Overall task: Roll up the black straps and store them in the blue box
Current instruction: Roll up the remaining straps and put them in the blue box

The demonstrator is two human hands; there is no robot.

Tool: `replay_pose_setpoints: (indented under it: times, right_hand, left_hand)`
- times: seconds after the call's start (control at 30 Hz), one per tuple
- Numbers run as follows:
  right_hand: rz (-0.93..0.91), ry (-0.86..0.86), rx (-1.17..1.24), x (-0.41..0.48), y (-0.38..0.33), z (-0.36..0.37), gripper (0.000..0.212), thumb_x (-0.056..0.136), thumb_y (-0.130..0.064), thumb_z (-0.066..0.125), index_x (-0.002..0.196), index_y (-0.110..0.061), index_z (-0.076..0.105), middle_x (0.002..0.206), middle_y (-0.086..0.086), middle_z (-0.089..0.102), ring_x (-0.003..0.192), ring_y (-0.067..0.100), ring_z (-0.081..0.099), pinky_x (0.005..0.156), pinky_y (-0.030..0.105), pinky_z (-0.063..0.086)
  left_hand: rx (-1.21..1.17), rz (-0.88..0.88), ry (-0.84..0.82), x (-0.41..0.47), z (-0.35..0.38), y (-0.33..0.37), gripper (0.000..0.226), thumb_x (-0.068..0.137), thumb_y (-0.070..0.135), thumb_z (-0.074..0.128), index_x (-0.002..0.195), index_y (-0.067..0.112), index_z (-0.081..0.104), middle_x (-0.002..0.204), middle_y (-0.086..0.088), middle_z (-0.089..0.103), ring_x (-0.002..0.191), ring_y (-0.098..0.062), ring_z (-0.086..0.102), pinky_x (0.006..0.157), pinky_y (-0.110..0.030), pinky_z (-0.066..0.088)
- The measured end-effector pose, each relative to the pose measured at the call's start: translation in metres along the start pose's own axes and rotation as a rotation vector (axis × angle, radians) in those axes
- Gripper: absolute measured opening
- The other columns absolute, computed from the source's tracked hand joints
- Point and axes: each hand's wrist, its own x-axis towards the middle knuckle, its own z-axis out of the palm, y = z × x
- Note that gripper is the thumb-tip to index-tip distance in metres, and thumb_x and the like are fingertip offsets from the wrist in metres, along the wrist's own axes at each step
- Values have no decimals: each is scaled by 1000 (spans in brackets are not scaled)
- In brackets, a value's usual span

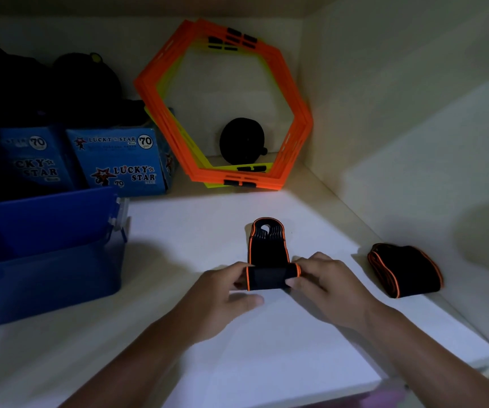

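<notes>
Black strap (269, 254) runs lengthwise toward the shelf's (196, 231) back edge, its rolled end pinched crosswise between left hand (228, 285) and right hand (325, 279).

Only the person's arms are seen. The left forearm (163, 348) and the right forearm (408, 346) are bare, and the left hand (225, 285) and the right hand (328, 285) are bare as well. Near the lower edge of the picture both arms lie in shadow and look blurred.
</notes>
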Motion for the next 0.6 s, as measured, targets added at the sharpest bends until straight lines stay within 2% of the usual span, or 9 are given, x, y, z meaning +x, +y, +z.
replay_pose_setpoints:
  times: [0.1, 0.17, 0.2, 0.27, 0.33, 0.4, 0.47, 0.53, 0.6]
  right_hand:
    - [75, 13, 19, 3, 3, 2, 22, 96, -42, 56, 98, -27, 71, 76, -2, 64, 89, 10, 54, 78, 32, 48]
    - [103, 25, 29, 7, 4, 3, 37, 93, -53, 49, 96, -23, 71, 75, 3, 66, 82, 15, 57, 79, 40, 51]
    - [114, 38, 55, 9, 4, 3, 41, 92, -54, 47, 91, -20, 69, 74, 5, 65, 77, 20, 58, 76, 42, 50]
    - [152, 70, 132, 14, 4, 6, 38, 96, -47, 51, 77, -15, 60, 68, 6, 59, 67, 23, 53, 67, 41, 46]
    - [198, 104, 189, 22, 4, 8, 39, 99, -39, 54, 71, -12, 51, 63, 0, 48, 63, 15, 43, 62, 37, 36]
    - [240, 139, 194, 31, 5, 11, 42, 100, -39, 54, 70, -10, 50, 62, -1, 46, 61, 13, 42, 61, 35, 34]
    - [289, 171, 173, 39, 5, 12, 43, 100, -40, 54, 70, -9, 54, 62, 1, 52, 61, 15, 46, 61, 34, 37]
    - [332, 195, 120, 47, 4, 14, 42, 100, -39, 54, 70, -10, 58, 62, 0, 57, 61, 17, 50, 60, 33, 38]
    - [357, 206, 26, 53, 3, 15, 37, 100, -39, 55, 75, -13, 64, 67, -1, 64, 65, 17, 57, 60, 30, 41]
  left_hand:
    - [-1, -44, 125, 9, 4, -3, 35, 88, 51, 58, 110, 27, 71, 94, 2, 77, 88, -17, 71, 80, -40, 55]
    - [-30, -71, 170, 17, 7, -1, 39, 88, 55, 56, 102, 24, 74, 79, 0, 73, 74, -16, 65, 71, -36, 49]
    - [-32, -87, 191, 20, 9, 0, 37, 90, 53, 58, 92, 19, 73, 65, 0, 63, 63, -13, 55, 63, -33, 42]
    - [-11, -126, 238, 26, 11, 2, 45, 97, 44, 60, 69, 9, 55, 52, 6, 34, 52, -9, 32, 54, -28, 25]
    - [38, -161, 283, 34, 12, 6, 51, 100, 40, 58, 61, 13, 39, 52, 5, 26, 50, -11, 27, 50, -27, 20]
    - [119, -178, 320, 44, 14, 10, 53, 102, 42, 52, 59, 16, 35, 50, 3, 29, 48, -13, 31, 49, -27, 25]
    - [214, -190, 327, 53, 16, 13, 51, 105, 42, 45, 59, 20, 38, 52, 0, 43, 52, -13, 43, 51, -25, 29]
    - [317, -192, 330, 61, 17, 13, 47, 107, 43, 38, 67, 20, 48, 67, -7, 64, 68, -26, 58, 56, -32, 30]
    - [469, -191, 352, 67, 21, 10, 49, 107, 44, 35, 80, 14, 63, 86, -14, 73, 81, -32, 65, 64, -36, 36]
